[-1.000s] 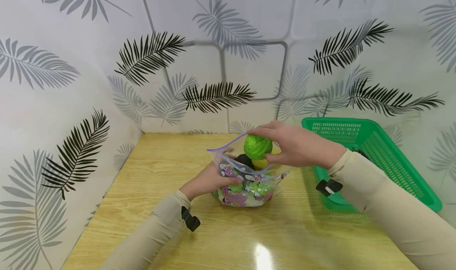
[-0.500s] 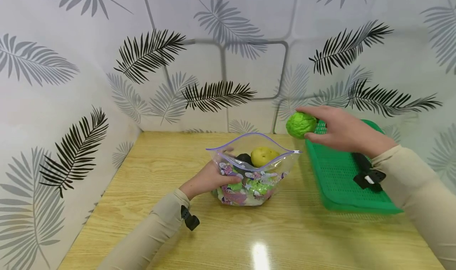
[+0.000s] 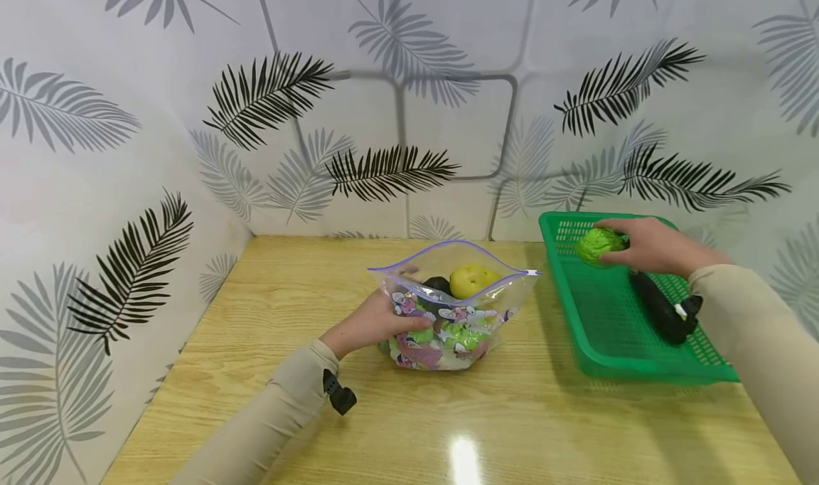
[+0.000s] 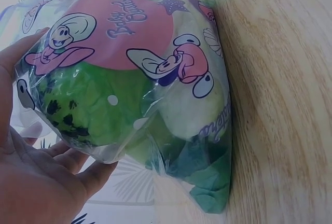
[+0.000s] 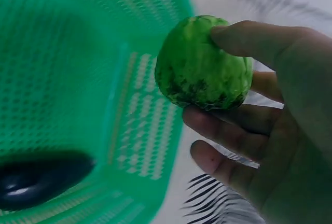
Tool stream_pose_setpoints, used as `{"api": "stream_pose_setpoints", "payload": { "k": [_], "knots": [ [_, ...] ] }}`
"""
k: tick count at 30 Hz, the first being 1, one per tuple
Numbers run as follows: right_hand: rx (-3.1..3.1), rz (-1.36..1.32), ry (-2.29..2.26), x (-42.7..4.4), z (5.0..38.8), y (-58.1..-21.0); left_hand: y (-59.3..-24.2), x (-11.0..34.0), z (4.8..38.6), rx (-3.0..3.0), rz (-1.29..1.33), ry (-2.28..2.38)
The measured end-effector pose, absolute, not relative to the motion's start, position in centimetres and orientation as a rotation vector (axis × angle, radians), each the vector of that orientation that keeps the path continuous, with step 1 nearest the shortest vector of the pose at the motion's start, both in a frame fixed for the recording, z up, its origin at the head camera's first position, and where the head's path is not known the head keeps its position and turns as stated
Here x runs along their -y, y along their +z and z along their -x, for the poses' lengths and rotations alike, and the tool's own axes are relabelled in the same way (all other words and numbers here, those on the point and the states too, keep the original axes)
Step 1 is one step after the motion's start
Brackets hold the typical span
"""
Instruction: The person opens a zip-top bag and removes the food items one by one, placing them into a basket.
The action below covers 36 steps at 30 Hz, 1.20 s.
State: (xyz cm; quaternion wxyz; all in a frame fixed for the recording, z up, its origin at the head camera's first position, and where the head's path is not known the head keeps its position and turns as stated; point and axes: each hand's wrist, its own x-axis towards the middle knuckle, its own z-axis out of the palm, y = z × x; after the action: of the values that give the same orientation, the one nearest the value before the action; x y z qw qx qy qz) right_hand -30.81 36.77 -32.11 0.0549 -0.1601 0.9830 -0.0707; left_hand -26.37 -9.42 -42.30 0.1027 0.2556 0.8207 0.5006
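Note:
My right hand (image 3: 659,243) pinches a round, wrinkled green fruit or vegetable (image 3: 599,247) over the green basket. In the right wrist view, thumb and fingertips hold this green fruit or vegetable (image 5: 205,66), which has dark patches low on it. My left hand (image 3: 377,325) grips the left side of a clear zip bag (image 3: 425,357), thumb in front and fingers partly hidden behind. The bag's mouth gapes. Inside, a yellow potato-like thing (image 3: 472,281) and a dark rounded thing (image 3: 438,284) lie on top. Green and whitish things fill the bag (image 4: 98,32) in the left wrist view.
The green basket (image 3: 579,328) stands on the right of the wooden table (image 3: 301,279). A dark eggplant (image 3: 659,311) lies in it, partly behind my right wrist. A patterned wall (image 3: 448,208) rises behind the table's far edge.
My right hand has carried the green fruit or vegetable from the bag's mouth rightward to over the basket. The yellow thing in the bag has come into fuller view. My left hand has stayed put.

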Motion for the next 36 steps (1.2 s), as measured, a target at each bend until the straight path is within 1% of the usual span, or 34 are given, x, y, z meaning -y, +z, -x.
{"api": "stream_pose_setpoints", "payload": {
  "k": [5, 9, 19, 26, 31, 36],
  "knots": [
    [-2.868, 0.421, -0.213, -39.2, 32.0, -34.4, -42.2, 9.4, 26.2, -2.415, -0.747, 1.486],
    [-2.776, 0.399, -0.225, -40.4, 32.4, -35.4, -42.2, 9.4, 26.2, -2.398, -0.756, 1.489],
    [-2.622, 0.292, -0.295, -41.1, 32.5, -36.5, -42.2, 9.3, 26.1, -2.41, -0.755, 1.489],
    [-2.608, 0.285, -0.295, -41.5, 32.2, -36.8, -42.4, 9.3, 26.2, -2.386, -0.763, 1.508],
    [-2.672, 0.35, -0.206, -41.1, 32.2, -36.8, -42.5, 9.4, 26.1, -2.367, -0.756, 1.52],
    [-2.785, 0.471, -0.171, -38.9, 31.7, -35.9, -42.6, 9.6, 26.2, -2.37, -0.771, 1.519]
  ]
}}
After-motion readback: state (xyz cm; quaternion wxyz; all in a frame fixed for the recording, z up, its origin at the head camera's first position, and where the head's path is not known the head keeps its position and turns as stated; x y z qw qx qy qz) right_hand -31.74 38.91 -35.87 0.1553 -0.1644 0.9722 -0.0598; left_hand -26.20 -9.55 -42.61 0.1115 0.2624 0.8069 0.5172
